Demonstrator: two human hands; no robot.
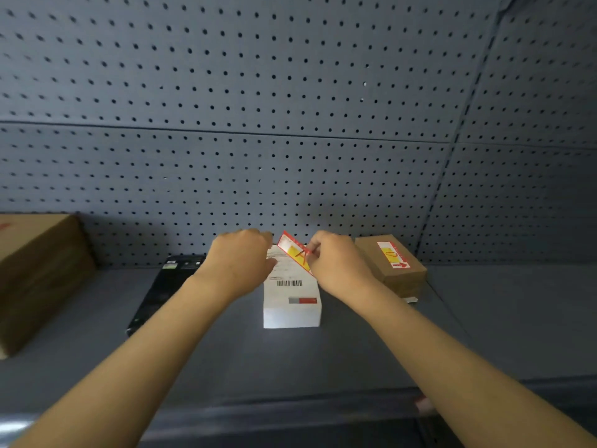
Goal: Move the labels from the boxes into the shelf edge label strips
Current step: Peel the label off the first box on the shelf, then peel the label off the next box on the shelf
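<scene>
A white box (291,305) with a barcode stands on the grey shelf (226,360) in the middle. A red, white and yellow label (295,252) is tilted up off its far top end. My right hand (336,260) pinches the label's right edge. My left hand (242,257) rests on the far left part of the white box, fingers curled over its top. To the right, a small brown box (392,270) carries another red, white and yellow label (392,254). The shelf edge label strip (290,412) runs along the front below my forearms.
A large cardboard box (35,279) stands at the far left of the shelf. A flat black box (161,289) lies left of the white box, partly under my left forearm. Grey pegboard (290,124) forms the back wall. A small pale tag (423,405) sits in the strip at right.
</scene>
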